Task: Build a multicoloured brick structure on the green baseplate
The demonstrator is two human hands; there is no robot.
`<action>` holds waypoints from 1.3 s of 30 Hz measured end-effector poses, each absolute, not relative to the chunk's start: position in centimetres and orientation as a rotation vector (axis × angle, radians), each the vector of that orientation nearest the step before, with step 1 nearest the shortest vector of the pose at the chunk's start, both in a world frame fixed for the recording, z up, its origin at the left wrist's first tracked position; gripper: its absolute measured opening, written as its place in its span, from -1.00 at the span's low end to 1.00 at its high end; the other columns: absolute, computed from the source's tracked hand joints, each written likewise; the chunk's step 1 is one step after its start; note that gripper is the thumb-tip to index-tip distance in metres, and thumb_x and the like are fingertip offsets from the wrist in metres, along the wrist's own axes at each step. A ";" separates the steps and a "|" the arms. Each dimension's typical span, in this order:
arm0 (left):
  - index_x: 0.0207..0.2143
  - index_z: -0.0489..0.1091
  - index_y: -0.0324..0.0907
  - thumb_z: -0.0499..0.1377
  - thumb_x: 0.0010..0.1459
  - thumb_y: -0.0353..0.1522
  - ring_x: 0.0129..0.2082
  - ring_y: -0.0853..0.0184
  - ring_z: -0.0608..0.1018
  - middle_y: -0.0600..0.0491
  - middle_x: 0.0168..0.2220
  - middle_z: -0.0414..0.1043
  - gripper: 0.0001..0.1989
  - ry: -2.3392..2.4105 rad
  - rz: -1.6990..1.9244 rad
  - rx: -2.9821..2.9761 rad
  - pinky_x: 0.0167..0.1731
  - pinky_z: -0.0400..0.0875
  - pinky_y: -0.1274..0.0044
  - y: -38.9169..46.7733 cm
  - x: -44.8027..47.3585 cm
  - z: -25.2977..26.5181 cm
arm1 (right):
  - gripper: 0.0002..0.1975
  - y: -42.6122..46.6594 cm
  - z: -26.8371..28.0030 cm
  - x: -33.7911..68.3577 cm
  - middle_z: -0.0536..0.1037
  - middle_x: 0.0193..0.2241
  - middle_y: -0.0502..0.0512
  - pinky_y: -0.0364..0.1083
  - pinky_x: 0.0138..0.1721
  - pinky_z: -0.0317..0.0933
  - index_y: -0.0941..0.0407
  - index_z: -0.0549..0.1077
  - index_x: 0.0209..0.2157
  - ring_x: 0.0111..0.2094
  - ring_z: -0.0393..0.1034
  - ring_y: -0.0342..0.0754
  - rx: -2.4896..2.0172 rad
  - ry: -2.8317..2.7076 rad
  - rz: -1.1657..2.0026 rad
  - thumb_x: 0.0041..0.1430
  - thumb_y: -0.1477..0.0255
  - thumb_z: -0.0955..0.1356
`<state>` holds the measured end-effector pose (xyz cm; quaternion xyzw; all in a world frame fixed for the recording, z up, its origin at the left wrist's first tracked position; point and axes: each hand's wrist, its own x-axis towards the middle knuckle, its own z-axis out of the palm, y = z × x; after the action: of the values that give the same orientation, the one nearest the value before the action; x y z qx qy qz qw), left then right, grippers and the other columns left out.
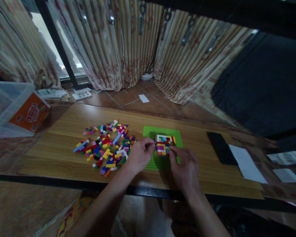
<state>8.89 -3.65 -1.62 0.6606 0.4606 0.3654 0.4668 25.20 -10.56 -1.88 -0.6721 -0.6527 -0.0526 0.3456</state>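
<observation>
A block of multicoloured toy bricks stands on a green studded baseplate. My left hand is at the block's left side, thumb and forefinger pinched together by its edge. What that pinch holds, if anything, is too small to make out. My right hand reaches in from the lower right, its fingers closed at the block's near right corner and covering part of it. Whether a small brick sits in those fingertips cannot be told. Left of the baseplate, many loose bricks lie in a spread-out pile.
The wooden tabletop carries a dark phone-like slab and a white paper at the right. A clear plastic bin with an orange label stands at the far left. Striped curtains hang beyond the table.
</observation>
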 end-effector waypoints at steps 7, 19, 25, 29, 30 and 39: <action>-0.39 0.46 -0.20 0.07 0.15 -0.42 -0.47 0.39 0.46 0.10 -0.49 0.45 -0.83 1.159 0.864 1.676 -0.43 0.28 0.58 -3.8 8.9 -1.5 | -0.79 -10.7 -1.9 25.2 0.60 -0.33 0.20 0.03 -0.16 0.28 0.19 0.56 -0.25 -0.23 0.39 0.08 -1.726 -1.672 -0.088 0.25 0.41 0.30; -0.39 0.46 -0.20 0.07 0.15 -0.42 -0.48 0.39 0.45 0.10 -0.49 0.45 -0.83 1.169 0.841 1.686 -0.43 0.28 0.57 -3.8 8.9 -1.3 | -0.85 -10.4 -2.3 24.5 0.58 -0.36 0.15 0.02 -0.15 0.22 0.14 0.53 -0.33 -0.24 0.34 0.07 -1.780 -1.615 -0.098 0.23 0.38 0.34; -0.40 0.46 -0.20 0.06 0.15 -0.43 -0.49 0.40 0.45 0.11 -0.51 0.44 -0.83 1.185 0.833 1.702 -0.45 0.27 0.58 -3.8 8.9 -1.1 | -0.82 -10.7 -2.3 24.4 0.59 -0.35 0.13 0.04 -0.13 0.16 0.13 0.52 -0.35 -0.24 0.34 0.06 -1.869 -1.601 -0.102 0.22 0.34 0.34; -0.40 0.46 -0.20 0.06 0.15 -0.43 -0.48 0.39 0.46 0.10 -0.50 0.45 -0.82 1.187 0.826 1.720 -0.43 0.27 0.58 -3.9 8.9 -1.0 | -0.82 -10.9 -2.4 24.3 0.59 -0.34 0.13 0.03 -0.12 0.14 0.11 0.54 -0.36 -0.22 0.34 0.06 -1.893 -1.609 -0.081 0.23 0.35 0.32; -0.40 0.46 -0.20 0.06 0.15 -0.43 -0.48 0.39 0.46 0.10 -0.50 0.45 -0.83 1.186 0.824 1.723 -0.44 0.27 0.57 -3.9 8.9 -1.0 | -0.81 -10.9 -2.3 24.3 0.59 -0.34 0.12 0.03 -0.12 0.14 0.10 0.54 -0.36 -0.22 0.35 0.06 -1.897 -1.612 -0.073 0.23 0.35 0.32; -0.39 0.46 -0.19 0.06 0.16 -0.43 -0.47 0.39 0.47 0.10 -0.48 0.46 -0.83 1.186 0.834 1.759 -0.43 0.29 0.57 -3.9 8.9 -1.3 | -0.76 -10.7 -1.9 25.4 0.58 -0.36 0.16 0.01 -0.19 0.18 0.11 0.54 -0.38 -0.28 0.37 0.06 -1.856 -1.606 -0.032 0.24 0.34 0.28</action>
<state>8.88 -3.90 -1.33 0.7010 0.4728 0.3323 0.4179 25.36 -10.65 -1.94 -0.7121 -0.6159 -0.0124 0.3369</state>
